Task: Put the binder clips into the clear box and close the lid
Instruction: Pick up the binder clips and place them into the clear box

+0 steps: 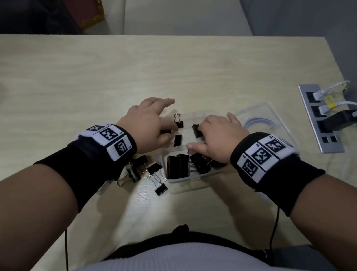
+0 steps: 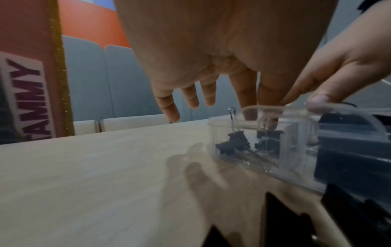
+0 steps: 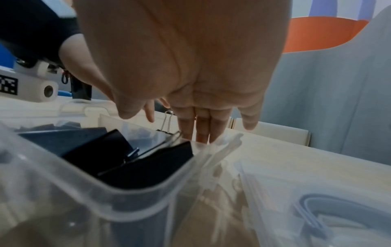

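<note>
The clear box point(image 1: 199, 174) sits open on the table between my hands, with large black binder clips point(image 1: 178, 166) in its near section and small clips point(image 1: 179, 123) in the far section. My left hand point(image 1: 164, 128) reaches in from the left. Its thumb and index finger point(image 2: 245, 100) pinch a small clip point(image 2: 268, 133) low in the box, and the other fingers are spread. My right hand point(image 1: 205, 131) lies over the box's right side, fingers straight point(image 3: 201, 130), thumb on the rim point(image 2: 317, 102). Several clips point(image 1: 140, 167) lie loose on the table left of the box.
The clear lid point(image 1: 265, 121), with a blue seal ring, lies flat just right of the box. A metal socket strip point(image 1: 321, 118) with white cables is set into the table point(image 1: 69, 82) at the far right. A chair point(image 1: 176, 12) stands beyond the table's far edge.
</note>
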`<state>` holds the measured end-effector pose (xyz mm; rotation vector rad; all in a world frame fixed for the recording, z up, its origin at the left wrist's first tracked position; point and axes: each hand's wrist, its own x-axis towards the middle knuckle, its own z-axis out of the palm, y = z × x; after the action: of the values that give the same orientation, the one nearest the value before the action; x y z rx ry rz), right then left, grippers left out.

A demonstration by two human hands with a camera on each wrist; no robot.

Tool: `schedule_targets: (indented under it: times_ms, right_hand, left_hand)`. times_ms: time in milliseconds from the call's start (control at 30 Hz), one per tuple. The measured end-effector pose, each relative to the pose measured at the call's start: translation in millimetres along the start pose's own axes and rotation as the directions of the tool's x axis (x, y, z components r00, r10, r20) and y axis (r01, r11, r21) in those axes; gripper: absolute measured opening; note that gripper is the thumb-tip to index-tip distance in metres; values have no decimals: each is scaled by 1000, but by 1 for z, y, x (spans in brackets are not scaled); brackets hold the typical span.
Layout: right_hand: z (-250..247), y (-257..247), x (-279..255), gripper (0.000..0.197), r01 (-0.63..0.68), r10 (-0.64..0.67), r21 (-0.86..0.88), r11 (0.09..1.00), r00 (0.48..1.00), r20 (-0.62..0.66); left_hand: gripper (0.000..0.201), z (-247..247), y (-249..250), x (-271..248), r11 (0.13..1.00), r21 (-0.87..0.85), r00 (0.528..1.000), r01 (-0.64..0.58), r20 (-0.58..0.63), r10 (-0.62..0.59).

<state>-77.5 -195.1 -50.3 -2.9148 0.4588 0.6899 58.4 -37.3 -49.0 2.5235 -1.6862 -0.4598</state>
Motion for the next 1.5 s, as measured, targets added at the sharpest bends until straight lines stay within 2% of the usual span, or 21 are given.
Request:
schedule_targets:
  times_ms: [100, 200, 300, 367, 533, 633, 733, 800, 833, 900, 1000, 1100, 1233, 1333, 1400, 1500]
  right_hand:
    - [-2, -7, -12, 60, 58, -54, 31, 998, 992, -114]
    - [-3, -25, -35, 37, 238, -202, 163, 957, 957, -210]
    - [7, -44, -53, 19, 401, -396, 125, 908, 916, -59]
    - [16, -50, -54, 12, 414, -414, 48, 909, 910, -12]
    - [21, -51, -43, 17, 356, -357, -29, 934, 926, -128]
    - [20, -53, -44, 25, 358, -360, -34, 933, 928, -96]
    - [26, -64, -49, 32, 478, -478, -19, 878, 876, -67]
    - [32, -70, -52, 39, 557, -557, -43, 829, 830, 14]
    - [35, -71, -53, 41, 575, -570, -68, 816, 818, 73]
    - [41, -70, -54, 39, 569, -556, -100, 816, 821, 129]
    - [47, -64, -52, 25, 497, -495, -47, 866, 867, 53]
    - [53, -52, -51, 22, 435, -435, -32, 900, 900, 3]
    - [52, -47, -52, 13, 483, -480, -8, 876, 870, -109]
    - [38, -49, -52, 9, 463, -427, 104, 880, 868, -253]
    - [24, -45, -49, 8, 417, -317, 243, 876, 877, -362]
    - [2, -32, -36, 9, 234, 7, 495, 837, 900, -436]
  left_hand:
    - [43, -2, -12, -8, 997, -44, 998, 65, -13, -65]
    - [46, -4, -17, -13, 995, -31, 995, 97, -11, -97]
    - [45, -6, -14, -16, 987, -104, 992, 123, 9, -123]
    - [42, -4, -12, -21, 978, -152, 989, 144, 12, -144]
    - [28, -5, -12, -33, 960, -110, 965, 257, 87, -248]
    - [26, -5, -13, -43, 974, -41, 953, 222, 219, -208]
    - [49, 2, -12, -51, 993, 53, 924, 104, 365, -116]
    - [64, 8, -8, -54, 993, 109, 910, 45, 406, -86]
    - [66, 10, -7, -54, 991, 131, 907, 26, 415, -78]
    - [57, 15, -6, -54, 990, 144, 909, 11, 412, -70]
    - [34, 20, -4, -52, 994, 108, 921, 35, 382, -74]
    - [29, 24, -2, -50, 993, 101, 919, 69, 381, -102]
    - [26, 18, -2, -45, 991, 131, 926, 18, 371, -65]
    - [24, 15, -4, -42, 988, 152, 926, 12, 371, -68]
    - [25, 16, -6, -43, 988, 151, 927, 25, 367, -80]
    - [30, 19, -6, -44, 986, 161, 917, 32, 388, -93]
